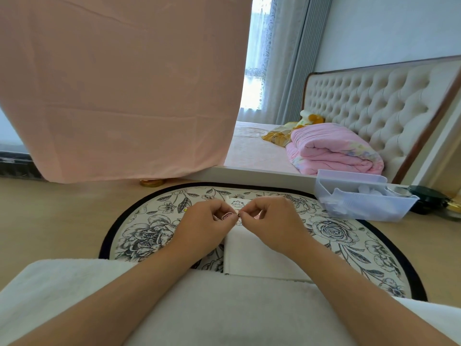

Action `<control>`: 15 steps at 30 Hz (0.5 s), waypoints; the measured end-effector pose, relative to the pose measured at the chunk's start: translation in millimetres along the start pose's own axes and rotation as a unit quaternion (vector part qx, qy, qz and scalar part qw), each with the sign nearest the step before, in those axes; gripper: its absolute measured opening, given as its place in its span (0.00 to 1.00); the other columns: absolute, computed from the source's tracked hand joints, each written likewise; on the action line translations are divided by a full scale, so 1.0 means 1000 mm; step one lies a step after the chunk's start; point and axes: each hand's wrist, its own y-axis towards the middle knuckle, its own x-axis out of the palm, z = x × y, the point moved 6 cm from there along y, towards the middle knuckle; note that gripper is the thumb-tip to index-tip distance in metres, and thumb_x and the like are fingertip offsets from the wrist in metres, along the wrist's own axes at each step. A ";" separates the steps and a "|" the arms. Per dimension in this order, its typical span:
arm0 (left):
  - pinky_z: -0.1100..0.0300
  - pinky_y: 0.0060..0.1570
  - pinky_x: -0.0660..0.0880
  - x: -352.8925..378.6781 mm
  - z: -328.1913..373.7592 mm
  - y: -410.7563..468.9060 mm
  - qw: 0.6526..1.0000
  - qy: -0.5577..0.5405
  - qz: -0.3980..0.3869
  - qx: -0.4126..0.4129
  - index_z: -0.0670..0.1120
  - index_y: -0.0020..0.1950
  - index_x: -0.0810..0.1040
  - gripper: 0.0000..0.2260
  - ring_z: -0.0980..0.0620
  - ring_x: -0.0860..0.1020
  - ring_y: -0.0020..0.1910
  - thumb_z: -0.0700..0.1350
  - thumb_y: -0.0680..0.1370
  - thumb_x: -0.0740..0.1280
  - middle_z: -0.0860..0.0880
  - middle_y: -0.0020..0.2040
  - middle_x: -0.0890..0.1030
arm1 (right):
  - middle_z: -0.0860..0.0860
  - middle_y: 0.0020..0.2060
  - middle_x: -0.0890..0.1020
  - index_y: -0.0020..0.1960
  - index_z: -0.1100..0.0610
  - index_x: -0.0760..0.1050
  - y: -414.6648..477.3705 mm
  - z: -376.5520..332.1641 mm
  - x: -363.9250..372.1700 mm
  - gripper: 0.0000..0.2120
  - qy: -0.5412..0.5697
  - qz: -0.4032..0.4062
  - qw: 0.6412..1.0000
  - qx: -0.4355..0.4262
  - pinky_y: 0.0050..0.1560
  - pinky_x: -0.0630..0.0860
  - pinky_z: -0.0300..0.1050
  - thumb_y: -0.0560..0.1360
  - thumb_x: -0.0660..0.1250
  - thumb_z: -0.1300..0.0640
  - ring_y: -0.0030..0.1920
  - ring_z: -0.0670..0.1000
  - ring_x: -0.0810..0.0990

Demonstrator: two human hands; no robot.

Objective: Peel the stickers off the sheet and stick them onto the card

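Observation:
A white card (pixel 245 253) lies on the round floral mat (pixel 149 231), partly under my wrists. Beyond my fingers, a small sticker sheet (pixel 239 203) with drawn figures lies on the mat. My left hand (pixel 209 221) has curled fingers and holds a small pink sticker (pixel 226 216) at its fingertips. My right hand (pixel 267 216) pinches a tiny dark-edged piece (pixel 239 215) between thumb and forefinger, just right of the pink sticker. The two hands almost touch above the card's far edge.
A clear plastic bin (pixel 361 198) with white items stands at the mat's right. A dark jar (pixel 426 198) sits beside it. A pink cloth (pixel 119 91) hangs at the back left, with a gold lid (pixel 151 182) under it. A white towel (pixel 74 283) covers my lap.

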 end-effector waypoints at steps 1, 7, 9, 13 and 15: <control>0.68 0.34 0.72 0.000 0.000 0.000 1.000 0.001 -0.001 -0.002 0.55 0.39 0.83 0.04 0.61 0.76 0.31 0.49 0.74 0.71 0.55 0.36 0.83 | 0.36 0.33 0.83 0.39 0.45 0.85 -0.001 -0.002 0.000 0.03 -0.006 0.006 1.000 -0.002 0.39 0.71 0.36 0.71 0.72 0.51 0.34 0.36 0.77; 0.71 0.32 0.70 0.000 0.002 -0.002 1.000 0.000 0.005 0.009 0.56 0.38 0.83 0.06 0.62 0.75 0.30 0.48 0.75 0.70 0.57 0.33 0.82 | 0.35 0.33 0.82 0.40 0.42 0.84 -0.007 -0.013 -0.005 0.04 -0.103 0.074 0.991 -0.044 0.36 0.70 0.34 0.70 0.70 0.46 0.32 0.37 0.76; 0.71 0.32 0.69 0.001 0.003 -0.003 1.000 -0.001 0.002 0.014 0.55 0.38 0.83 0.06 0.62 0.74 0.30 0.47 0.75 0.70 0.58 0.32 0.81 | 0.36 0.32 0.82 0.38 0.43 0.83 -0.009 -0.019 -0.006 0.06 -0.142 0.111 0.980 -0.086 0.35 0.73 0.36 0.69 0.68 0.45 0.31 0.38 0.76; 0.71 0.31 0.69 0.000 0.003 -0.003 1.000 -0.026 0.011 0.011 0.54 0.38 0.83 0.07 0.62 0.73 0.28 0.46 0.75 0.71 0.57 0.32 0.81 | 0.39 0.29 0.81 0.34 0.47 0.81 -0.013 -0.029 -0.009 0.05 -0.166 0.167 0.960 -0.150 0.29 0.70 0.35 0.68 0.70 0.49 0.29 0.42 0.76; 0.72 0.30 0.68 -0.001 0.004 -0.004 0.999 -0.035 0.015 0.010 0.53 0.38 0.83 0.07 0.61 0.72 0.27 0.45 0.75 0.71 0.57 0.30 0.80 | 0.40 0.29 0.80 0.33 0.48 0.80 -0.014 -0.031 -0.009 0.06 -0.174 0.175 0.953 -0.175 0.27 0.71 0.36 0.69 0.70 0.49 0.27 0.42 0.75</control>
